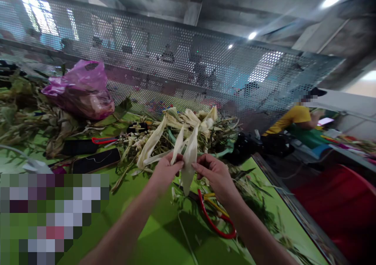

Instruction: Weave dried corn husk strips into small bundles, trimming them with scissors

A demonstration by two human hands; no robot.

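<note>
My left hand [165, 171] and my right hand [214, 173] meet above the green table [147, 233], both pinched on pale cream leaf strips [188, 155] that hang between them. One strip droops below my fingers, others curve up and left. Just behind them lies a heap of pale husks and green stems [188, 128]. Red-handled scissors [216, 218] rest on the table under my right wrist.
A purple plastic bag [80, 89] sits on dried foliage at the left. Two dark phones [95, 160] and a red-handled tool [103, 140] lie nearby. A perforated metal screen [176, 65] backs the table. A person in a yellow shirt [290, 118] works at right.
</note>
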